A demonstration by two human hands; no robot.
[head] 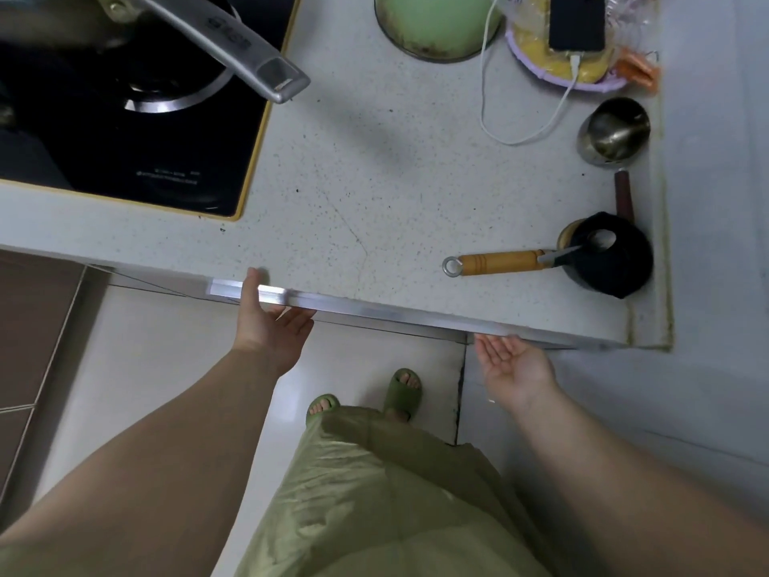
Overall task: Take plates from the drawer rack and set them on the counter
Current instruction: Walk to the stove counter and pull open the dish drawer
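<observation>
**Fingers under the handle, drawer not yet open**

Fingers of the left hand (270,326) hook under the metal handle strip (374,312) at centre frame, thumb on top. The right hand (514,364) waits palm-up, fingers apart, lower right. No plates visible; the rack presumably sits behind this front. Best pull evenly, both hands, toward the bare counter (374,181).

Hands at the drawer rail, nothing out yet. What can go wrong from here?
1. The pan handle juts over the counter; a lifted plate might clip it.
2. The ladle and cable take up the right side, narrowing the landing spot.
3. The left hand has the rail; the right hand hangs open, so the pull may be uneven.
</observation>
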